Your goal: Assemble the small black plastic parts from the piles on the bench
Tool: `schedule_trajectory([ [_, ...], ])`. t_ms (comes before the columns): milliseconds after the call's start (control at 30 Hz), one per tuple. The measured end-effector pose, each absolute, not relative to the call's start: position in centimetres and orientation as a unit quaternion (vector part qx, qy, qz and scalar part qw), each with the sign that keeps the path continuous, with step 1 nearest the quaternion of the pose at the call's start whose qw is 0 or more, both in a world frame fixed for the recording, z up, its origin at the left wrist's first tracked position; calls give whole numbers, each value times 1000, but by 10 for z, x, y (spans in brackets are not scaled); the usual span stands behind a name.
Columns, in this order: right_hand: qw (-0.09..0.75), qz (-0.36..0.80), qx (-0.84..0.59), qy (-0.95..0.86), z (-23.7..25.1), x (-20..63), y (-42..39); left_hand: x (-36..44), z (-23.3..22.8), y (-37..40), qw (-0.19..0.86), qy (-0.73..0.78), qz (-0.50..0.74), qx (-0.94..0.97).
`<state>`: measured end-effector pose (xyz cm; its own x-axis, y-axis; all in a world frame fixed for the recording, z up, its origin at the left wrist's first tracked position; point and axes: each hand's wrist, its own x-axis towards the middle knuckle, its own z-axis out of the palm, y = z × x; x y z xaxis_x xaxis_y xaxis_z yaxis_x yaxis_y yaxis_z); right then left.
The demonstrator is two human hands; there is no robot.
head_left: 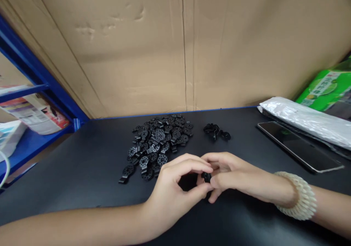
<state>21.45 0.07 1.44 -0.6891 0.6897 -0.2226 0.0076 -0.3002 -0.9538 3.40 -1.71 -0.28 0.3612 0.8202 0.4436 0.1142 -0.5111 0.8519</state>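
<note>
Left hand (170,189) and right hand (234,174) together pinch a small black part (206,177) over the tabletop (87,172), apparently from both sides to steady it, while the heap of black pieces (159,134) sits beyond, seemingly for easy reach.

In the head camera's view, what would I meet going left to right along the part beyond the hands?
Blue shelf → big pile of black parts → small black cluster → phone.
</note>
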Motion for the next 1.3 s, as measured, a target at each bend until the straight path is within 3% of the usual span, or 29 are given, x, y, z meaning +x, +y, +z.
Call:
schedule_trajectory([
  [367,155,716,-355,-581,19,212,1,40,-1,-18,424,305,432,736],
  [1300,181,739,-321,-564,14,208,1,40,-5,-16,462,344,433,693],
])
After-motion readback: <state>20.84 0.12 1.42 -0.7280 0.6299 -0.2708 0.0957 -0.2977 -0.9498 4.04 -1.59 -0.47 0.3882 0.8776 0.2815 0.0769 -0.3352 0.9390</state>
